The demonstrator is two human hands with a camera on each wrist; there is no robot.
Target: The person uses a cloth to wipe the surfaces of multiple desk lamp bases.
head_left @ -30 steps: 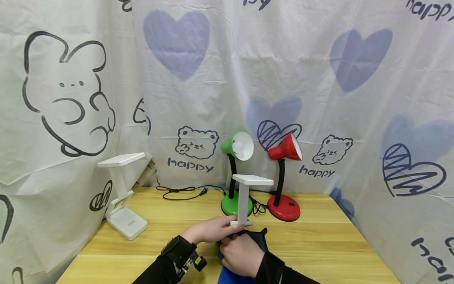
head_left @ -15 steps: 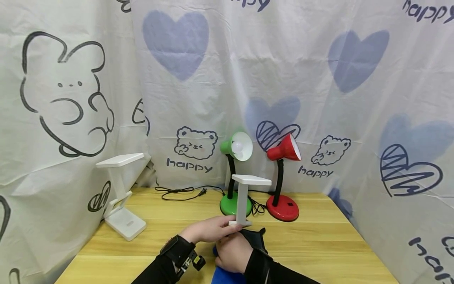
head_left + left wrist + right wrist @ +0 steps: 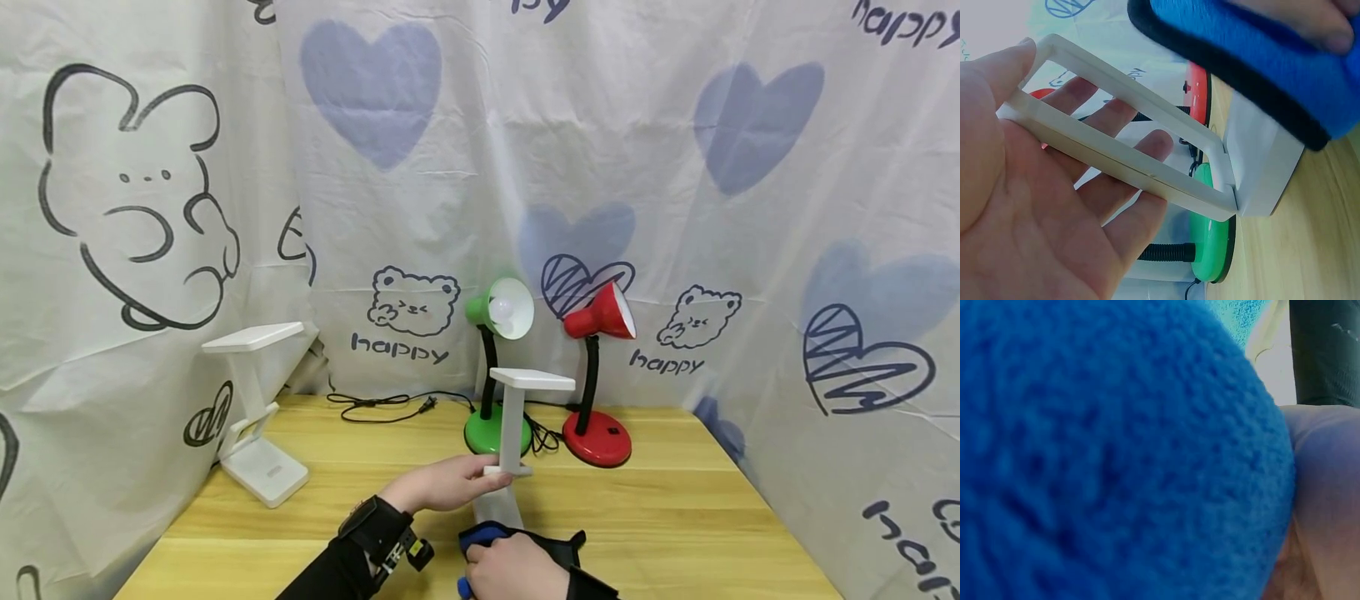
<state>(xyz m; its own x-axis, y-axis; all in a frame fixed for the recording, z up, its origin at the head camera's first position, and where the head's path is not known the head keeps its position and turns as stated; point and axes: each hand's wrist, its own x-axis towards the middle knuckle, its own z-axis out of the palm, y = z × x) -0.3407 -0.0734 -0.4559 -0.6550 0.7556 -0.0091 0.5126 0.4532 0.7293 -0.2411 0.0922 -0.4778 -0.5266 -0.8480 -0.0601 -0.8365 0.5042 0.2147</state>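
My left hand (image 3: 438,485) holds the white folding desk lamp (image 3: 513,425) low on its stem. In the left wrist view the thumb and fingers lie around the lamp's open rectangular hinge arm (image 3: 1094,147), which rises from the base (image 3: 1264,156). My right hand (image 3: 517,571) grips a fuzzy blue cloth (image 3: 1254,56) with black edging, bunched at the near end of the lamp base. That cloth fills most of the right wrist view and hides the right fingers there. Part of the base shows just beyond the cloth in the head view.
Behind the held lamp stand a green lamp (image 3: 486,433) and a red lamp (image 3: 597,439). A second white folding lamp (image 3: 266,471) stands at the left. A black cord with a plug (image 3: 390,407) lies along the table's (image 3: 675,517) back edge, before a printed curtain (image 3: 480,200).
My right hand has drawn the blue cloth toward me along the lamp base, so more of the white base shows. The left hand and the lamp have stayed in place.
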